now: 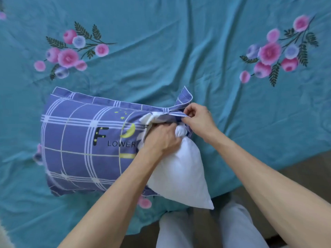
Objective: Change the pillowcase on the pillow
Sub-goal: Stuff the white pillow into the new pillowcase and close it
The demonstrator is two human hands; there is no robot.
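The purple plaid cotton pillowcase lay on the teal floral bed sheet, left of centre; the white stuffed pillow stuck out of its right end, toward the bed's near edge.

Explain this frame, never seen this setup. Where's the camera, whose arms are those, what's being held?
No machine here: a person wears one wide-angle camera on the head, looking forward and down, so the two bare arms entering from the bottom are their own. The surface is a bed with a teal flowered sheet. On it lies a pillow partly inside a purple checked pillowcase; one white corner sticks out toward the person. The left hand clutches the white pillow at the case's opening. The right hand pinches the case's open edge. The picture alone can't tell whether the pillow is going in or coming out.
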